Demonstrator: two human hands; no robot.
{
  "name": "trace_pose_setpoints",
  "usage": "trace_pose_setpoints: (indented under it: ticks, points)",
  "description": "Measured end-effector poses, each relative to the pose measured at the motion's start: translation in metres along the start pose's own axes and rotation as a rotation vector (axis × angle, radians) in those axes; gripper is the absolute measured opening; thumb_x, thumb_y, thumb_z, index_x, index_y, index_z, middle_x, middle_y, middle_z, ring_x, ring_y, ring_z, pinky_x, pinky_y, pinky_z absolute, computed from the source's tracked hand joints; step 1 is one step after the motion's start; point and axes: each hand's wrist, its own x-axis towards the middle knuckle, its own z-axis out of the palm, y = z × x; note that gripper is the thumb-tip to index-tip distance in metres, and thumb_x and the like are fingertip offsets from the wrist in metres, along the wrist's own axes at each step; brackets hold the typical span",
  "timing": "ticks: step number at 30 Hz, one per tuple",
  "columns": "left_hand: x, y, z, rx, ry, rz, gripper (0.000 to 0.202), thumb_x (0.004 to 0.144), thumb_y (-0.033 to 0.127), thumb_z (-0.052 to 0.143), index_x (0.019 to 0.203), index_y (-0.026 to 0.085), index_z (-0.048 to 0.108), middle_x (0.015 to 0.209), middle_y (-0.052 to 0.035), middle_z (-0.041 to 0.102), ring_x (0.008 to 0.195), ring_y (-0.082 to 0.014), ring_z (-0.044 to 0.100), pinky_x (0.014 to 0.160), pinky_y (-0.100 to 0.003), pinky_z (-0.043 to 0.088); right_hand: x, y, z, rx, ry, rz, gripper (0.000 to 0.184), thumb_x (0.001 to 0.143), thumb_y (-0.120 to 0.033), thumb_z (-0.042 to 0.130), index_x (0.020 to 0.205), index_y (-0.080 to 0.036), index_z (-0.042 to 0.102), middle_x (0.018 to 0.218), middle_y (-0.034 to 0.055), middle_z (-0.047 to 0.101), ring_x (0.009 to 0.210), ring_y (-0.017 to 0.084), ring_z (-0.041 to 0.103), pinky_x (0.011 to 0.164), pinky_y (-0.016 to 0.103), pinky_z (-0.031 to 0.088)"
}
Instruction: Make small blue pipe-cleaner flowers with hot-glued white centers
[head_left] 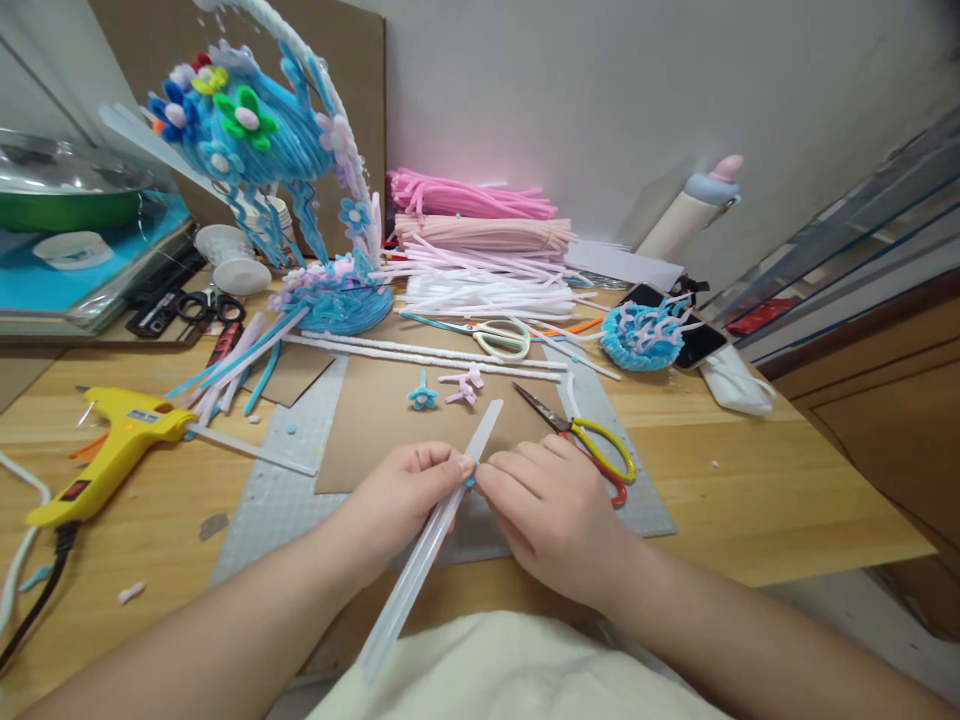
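My left hand (409, 495) is closed around a long translucent glue stick (420, 585), which slants from my lap up past my fingertips. A small bit of blue pipe cleaner (471, 480) shows against the stick, pressed between the fingers of both hands. My right hand (551, 515) has its fingers curled in, pinching at that blue bit; most of it is hidden. Just beyond my hands, a blue pipe-cleaner flower (422, 392) and pale pink flower pieces (465, 383) lie on cardboard (360, 440). Yellow-and-red-handled scissors (600, 445) rest beside my right hand.
A yellow glue gun (112, 440) lies at left with its cord. Behind stand a blue flower-covered hanging decoration (255, 140) and bundled pink and white pipe cleaners (480, 235). Cream-handled scissors (502, 338), a fuzzy blue piece (641, 335) and a bottle (682, 215) are farther right.
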Motion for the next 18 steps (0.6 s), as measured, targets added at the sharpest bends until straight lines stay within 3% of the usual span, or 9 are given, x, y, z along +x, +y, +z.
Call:
trace_pose_setpoints:
  ticks: [2, 6, 8, 10, 15, 18]
  points:
    - [-0.001, 0.001, 0.000, 0.055, -0.009, 0.057, 0.032, 0.078, 0.046, 0.060, 0.065, 0.018, 0.051, 0.041, 0.0075, 0.046, 0.033, -0.0070, 0.038, 0.037, -0.019, 0.026, 0.001, 0.001, 0.000, 0.351, -0.007, 0.158, 0.020, 0.086, -0.016, 0.047, 0.072, -0.016, 0.060, 0.064, 0.0022, 0.056, 0.061, 0.014, 0.043, 0.060, 0.030, 0.027]
    - [-0.007, 0.006, -0.003, 0.428, -0.009, 0.358, 0.025, 0.085, 0.037, 0.054, 0.070, 0.017, 0.058, 0.059, 0.0012, 0.058, 0.056, -0.0127, 0.052, 0.055, -0.023, 0.039, 0.001, 0.002, 0.007, 1.493, -0.151, 0.735, 0.017, 0.077, -0.025, 0.059, 0.063, -0.016, 0.055, 0.054, -0.0026, 0.048, 0.047, 0.008, 0.036, 0.049, 0.024, 0.026]
    - [-0.008, 0.007, -0.004, 0.607, 0.023, 0.466, 0.024, 0.086, 0.033, 0.052, 0.072, 0.016, 0.061, 0.067, -0.0015, 0.062, 0.065, -0.0151, 0.054, 0.062, -0.025, 0.040, 0.001, 0.003, 0.011, 1.773, -0.225, 0.843, 0.016, 0.073, -0.028, 0.062, 0.066, -0.016, 0.055, 0.052, -0.0047, 0.046, 0.042, 0.006, 0.029, 0.046, 0.023, 0.024]
    - [-0.006, 0.005, -0.003, 0.580, 0.028, 0.481, 0.020, 0.087, 0.032, 0.051, 0.079, 0.016, 0.061, 0.071, -0.0022, 0.064, 0.069, -0.0158, 0.056, 0.066, -0.026, 0.042, 0.001, 0.003, 0.014, 1.814, -0.185, 0.844, 0.018, 0.073, -0.030, 0.066, 0.070, -0.015, 0.056, 0.053, -0.0047, 0.047, 0.043, 0.005, 0.031, 0.046, 0.021, 0.025]
    - [0.001, -0.001, 0.002, 0.152, -0.112, 0.306, 0.018, 0.085, 0.034, 0.054, 0.084, 0.016, 0.057, 0.077, -0.0020, 0.062, 0.070, -0.0144, 0.057, 0.068, -0.026, 0.046, 0.000, 0.004, 0.015, 1.670, 0.136, 0.797, 0.017, 0.077, -0.031, 0.069, 0.076, -0.016, 0.061, 0.061, -0.0019, 0.056, 0.055, 0.008, 0.047, 0.048, 0.018, 0.031]
    - [-0.001, -0.001, 0.002, 0.229, -0.122, 0.225, 0.024, 0.088, 0.035, 0.049, 0.081, 0.015, 0.059, 0.067, 0.0024, 0.054, 0.051, -0.0086, 0.044, 0.051, -0.020, 0.037, -0.006, 0.008, 0.011, 1.533, 0.091, 0.704, 0.020, 0.078, -0.035, 0.068, 0.085, -0.017, 0.061, 0.068, -0.0006, 0.059, 0.065, 0.011, 0.053, 0.060, 0.023, 0.042]
